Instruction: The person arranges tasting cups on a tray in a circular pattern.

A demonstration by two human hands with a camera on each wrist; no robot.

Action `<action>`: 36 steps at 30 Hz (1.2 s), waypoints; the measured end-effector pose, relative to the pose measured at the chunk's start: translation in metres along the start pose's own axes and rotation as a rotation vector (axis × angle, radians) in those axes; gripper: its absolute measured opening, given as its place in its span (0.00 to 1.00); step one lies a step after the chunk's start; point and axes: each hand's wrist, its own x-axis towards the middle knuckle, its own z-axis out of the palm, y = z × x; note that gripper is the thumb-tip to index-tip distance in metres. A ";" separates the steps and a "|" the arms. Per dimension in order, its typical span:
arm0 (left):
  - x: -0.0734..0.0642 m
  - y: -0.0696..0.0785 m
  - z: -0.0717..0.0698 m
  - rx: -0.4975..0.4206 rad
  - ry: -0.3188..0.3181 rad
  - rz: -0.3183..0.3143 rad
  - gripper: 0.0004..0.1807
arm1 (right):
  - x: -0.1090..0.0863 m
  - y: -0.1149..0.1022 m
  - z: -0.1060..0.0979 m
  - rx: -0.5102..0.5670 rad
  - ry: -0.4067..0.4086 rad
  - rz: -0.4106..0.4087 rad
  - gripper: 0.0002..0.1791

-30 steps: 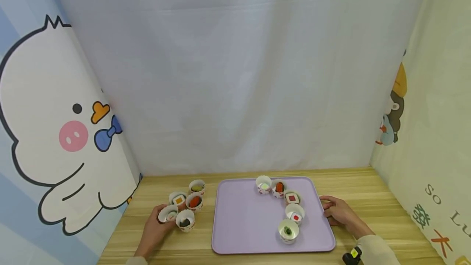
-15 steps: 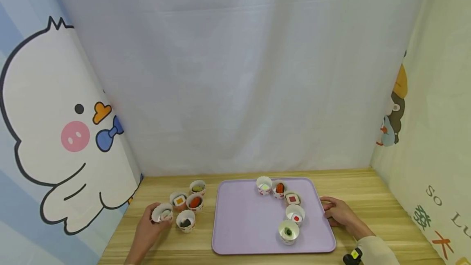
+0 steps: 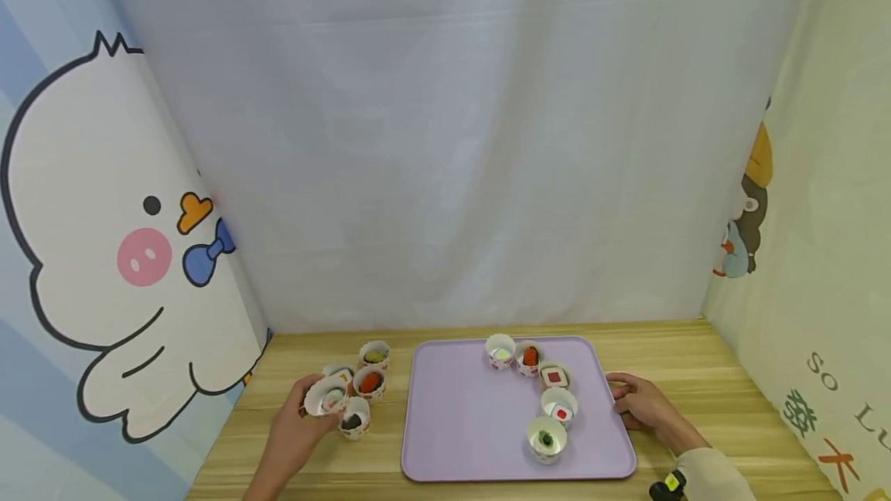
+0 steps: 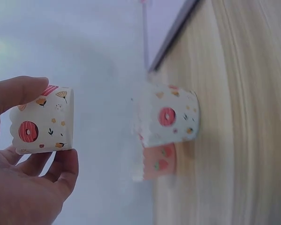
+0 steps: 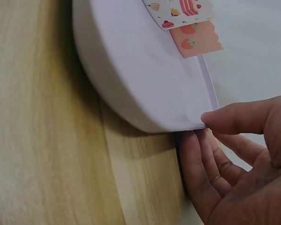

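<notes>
My left hand grips a white paper baking cup, raised above the table at the left. A pale piece lies inside it. In the left wrist view the thumb and fingers hold the cup by its sides, and its donut print shows. Near that hand stand a cup with a dark piece, a cup with a red piece and a partly hidden cup with a white-and-orange piece. My right hand pinches the right rim of the lilac tray, thumb on top and fingers beneath.
Several filled cups stand in a curve on the tray, among them a cup with a green piece nearest me. Another cup sits at the back left on the wooden table. A pale curtain hangs behind.
My left hand has lifted the cup with the pale piece out of the left group, first leftward, then back right and over its neighbours. The right hand has stayed at the tray's rim.
</notes>
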 end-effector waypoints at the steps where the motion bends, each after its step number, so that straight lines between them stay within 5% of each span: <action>1: -0.001 0.004 0.002 -0.002 -0.004 0.007 0.40 | 0.000 0.000 0.000 -0.002 0.003 0.003 0.37; 9: -0.013 0.025 0.026 0.069 0.015 0.141 0.37 | -0.001 -0.002 0.000 -0.009 -0.006 -0.002 0.36; 19: -0.021 0.041 0.066 0.013 0.019 0.309 0.35 | -0.001 0.000 -0.001 -0.004 0.000 0.002 0.35; 36: -0.021 0.052 0.122 0.032 -0.140 0.415 0.34 | -0.001 0.000 -0.001 0.008 -0.005 0.012 0.35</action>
